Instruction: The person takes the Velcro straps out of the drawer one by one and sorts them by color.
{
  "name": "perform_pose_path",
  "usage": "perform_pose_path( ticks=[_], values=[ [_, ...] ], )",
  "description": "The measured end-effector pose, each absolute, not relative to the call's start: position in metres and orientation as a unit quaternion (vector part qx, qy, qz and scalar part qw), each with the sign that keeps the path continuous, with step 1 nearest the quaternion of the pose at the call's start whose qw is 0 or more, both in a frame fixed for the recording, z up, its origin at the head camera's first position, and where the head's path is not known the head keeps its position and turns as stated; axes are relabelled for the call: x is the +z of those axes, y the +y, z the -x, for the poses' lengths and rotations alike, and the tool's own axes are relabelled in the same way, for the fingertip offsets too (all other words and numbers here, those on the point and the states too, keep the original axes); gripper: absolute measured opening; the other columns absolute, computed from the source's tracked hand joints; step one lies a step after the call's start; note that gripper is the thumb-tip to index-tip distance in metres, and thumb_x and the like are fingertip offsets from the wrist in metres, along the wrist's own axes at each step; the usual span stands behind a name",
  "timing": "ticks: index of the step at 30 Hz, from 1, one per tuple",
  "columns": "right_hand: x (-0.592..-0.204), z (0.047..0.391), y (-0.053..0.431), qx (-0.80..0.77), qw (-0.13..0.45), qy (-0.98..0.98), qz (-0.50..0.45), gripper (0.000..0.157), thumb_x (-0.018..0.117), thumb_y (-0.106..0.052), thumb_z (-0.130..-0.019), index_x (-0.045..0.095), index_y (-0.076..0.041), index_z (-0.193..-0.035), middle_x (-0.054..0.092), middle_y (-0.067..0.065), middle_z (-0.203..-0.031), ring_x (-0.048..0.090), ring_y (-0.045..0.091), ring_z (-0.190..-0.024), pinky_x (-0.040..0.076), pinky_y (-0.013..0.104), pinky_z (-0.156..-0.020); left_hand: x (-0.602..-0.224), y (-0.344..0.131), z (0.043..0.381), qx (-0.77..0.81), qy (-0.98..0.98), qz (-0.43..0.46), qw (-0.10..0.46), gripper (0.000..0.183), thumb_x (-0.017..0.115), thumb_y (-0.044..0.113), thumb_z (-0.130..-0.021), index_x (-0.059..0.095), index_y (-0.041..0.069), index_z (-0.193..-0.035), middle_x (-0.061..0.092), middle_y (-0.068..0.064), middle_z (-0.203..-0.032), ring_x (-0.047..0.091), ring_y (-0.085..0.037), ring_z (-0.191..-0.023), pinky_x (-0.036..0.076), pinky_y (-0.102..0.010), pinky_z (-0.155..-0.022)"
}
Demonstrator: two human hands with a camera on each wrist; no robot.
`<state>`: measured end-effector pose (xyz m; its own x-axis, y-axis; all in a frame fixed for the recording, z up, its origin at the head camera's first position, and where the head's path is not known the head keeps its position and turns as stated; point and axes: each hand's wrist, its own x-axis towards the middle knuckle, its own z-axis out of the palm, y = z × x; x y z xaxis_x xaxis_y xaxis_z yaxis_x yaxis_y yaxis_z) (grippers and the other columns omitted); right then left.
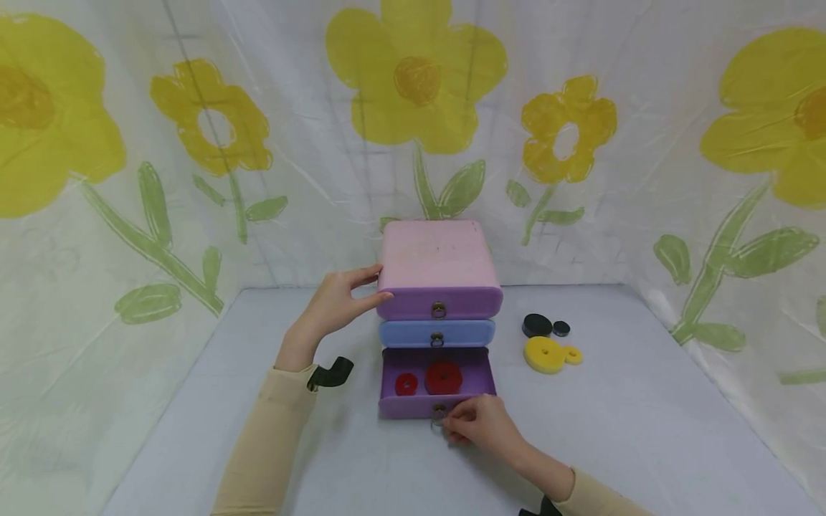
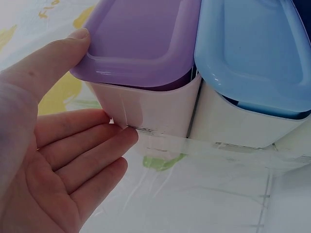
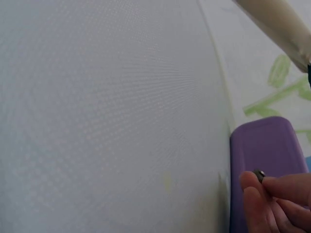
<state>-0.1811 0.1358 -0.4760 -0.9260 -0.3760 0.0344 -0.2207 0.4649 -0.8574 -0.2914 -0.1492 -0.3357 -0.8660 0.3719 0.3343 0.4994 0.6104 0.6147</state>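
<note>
A small chest of drawers has a pink top and three drawers. Its purple bottom drawer is pulled out, with a large red disc and a small red disc inside. My right hand pinches the metal ring pull on that drawer's front between thumb and fingers. At the chest's upper left, my left hand has its thumb against the edge of the purple top drawer. Its fingers are fairly straight, fingertips at the pink side wall.
Right of the chest on the white table lie a large black disc, a small black disc, a large yellow disc and a small yellow disc. The blue middle drawer is closed. A flowered curtain hangs behind.
</note>
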Motion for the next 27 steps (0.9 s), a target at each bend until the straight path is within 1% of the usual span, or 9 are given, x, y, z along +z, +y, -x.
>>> perform_pose_path(
  ticks=[6, 14, 18, 21, 27],
  values=[
    [-0.476, 0.181, 0.136, -0.492, 0.083, 0.848, 0.180, 0.013, 0.072, -0.014, -0.084, 0.075, -0.002, -0.084, 0.072, 0.003, -0.069, 0.067, 0.011, -0.058, 0.053, 0.020, -0.052, -0.336, -0.149, 0.291, -0.367, -0.894, 0.242, 0.083, 0.072, 0.066, 0.056, -0.082, 0.047, 0.019, -0.141, 0.054, -0.001, -0.137, 0.053, -0.021, -0.125, 0.044, -0.044, -0.102],
    [-0.475, 0.181, 0.138, -0.450, 0.069, 0.871, 0.185, 0.010, 0.072, -0.014, -0.083, 0.075, -0.004, -0.084, 0.073, 0.003, -0.073, 0.066, 0.009, -0.060, 0.052, 0.019, -0.053, -0.337, -0.149, 0.291, -0.368, -0.893, 0.244, 0.086, 0.072, 0.066, 0.055, -0.082, 0.047, 0.019, -0.141, 0.054, -0.001, -0.137, 0.054, -0.021, -0.125, 0.044, -0.044, -0.102],
    [-0.472, 0.180, 0.141, -0.450, 0.082, 0.871, 0.180, 0.012, 0.072, -0.017, -0.084, 0.075, -0.006, -0.089, 0.073, 0.002, -0.077, 0.067, 0.007, -0.064, 0.053, 0.019, -0.056, -0.338, -0.149, 0.292, -0.369, -0.893, 0.243, 0.084, 0.071, 0.067, 0.054, -0.082, 0.047, 0.020, -0.141, 0.054, -0.001, -0.137, 0.054, -0.020, -0.125, 0.045, -0.044, -0.101],
    [-0.468, 0.179, 0.145, -0.443, 0.086, 0.874, 0.180, 0.014, 0.072, -0.020, -0.084, 0.075, -0.009, -0.092, 0.073, -0.001, -0.080, 0.066, 0.004, -0.067, 0.054, 0.018, -0.060, -0.338, -0.150, 0.293, -0.368, -0.893, 0.244, 0.086, 0.070, 0.067, 0.052, -0.082, 0.048, 0.020, -0.141, 0.055, -0.002, -0.137, 0.055, -0.020, -0.124, 0.045, -0.043, -0.101],
    [-0.457, 0.175, 0.151, -0.445, 0.074, 0.871, 0.195, 0.016, 0.071, -0.023, -0.085, 0.075, -0.010, -0.092, 0.073, -0.002, -0.083, 0.066, 0.002, -0.071, 0.054, 0.018, -0.064, -0.337, -0.149, 0.293, -0.369, -0.893, 0.244, 0.086, 0.069, 0.069, 0.050, -0.082, 0.048, 0.020, -0.141, 0.055, -0.002, -0.136, 0.055, -0.021, -0.124, 0.045, -0.043, -0.101]
  ],
)
